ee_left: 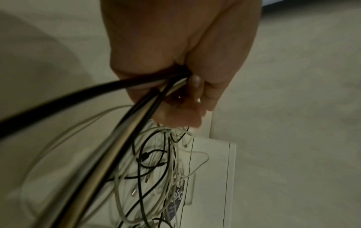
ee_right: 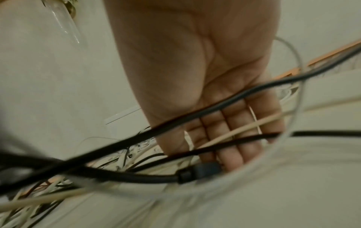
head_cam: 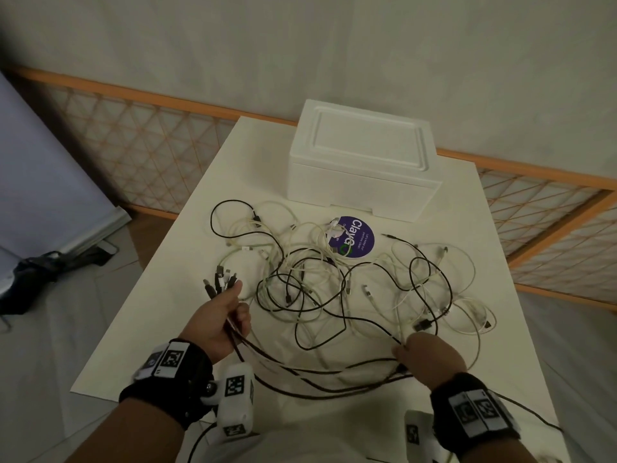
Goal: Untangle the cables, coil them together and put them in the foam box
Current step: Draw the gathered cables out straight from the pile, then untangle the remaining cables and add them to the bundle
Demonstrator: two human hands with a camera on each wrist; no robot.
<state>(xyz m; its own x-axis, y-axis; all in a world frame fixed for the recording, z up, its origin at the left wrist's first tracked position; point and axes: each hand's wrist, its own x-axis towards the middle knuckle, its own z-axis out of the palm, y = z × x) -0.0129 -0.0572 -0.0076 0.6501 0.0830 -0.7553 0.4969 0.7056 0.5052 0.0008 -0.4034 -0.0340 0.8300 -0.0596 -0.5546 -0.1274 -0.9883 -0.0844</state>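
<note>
A tangle of black and white cables (head_cam: 334, 289) sprawls over the white table (head_cam: 187, 235). My left hand (head_cam: 223, 315) grips a bundle of cable ends, and their plugs (head_cam: 220, 279) fan out above my thumb. The wrist view shows the fist (ee_left: 175, 74) closed round black and white cables (ee_left: 125, 123). My right hand (head_cam: 427, 352) hovers at the front right of the pile with straight fingers (ee_right: 230, 138). Black cables (ee_right: 195, 117) and a white one cross under its palm, and a black plug (ee_right: 205, 168) lies at the fingertips. The white foam box (head_cam: 364, 158) stands lidded behind the pile.
A round purple sticker (head_cam: 354, 238) lies under the cables in front of the box. An orange lattice fence (head_cam: 147, 145) runs behind and to the right of the table. A dark bag (head_cam: 36, 269) sits on the floor at the left.
</note>
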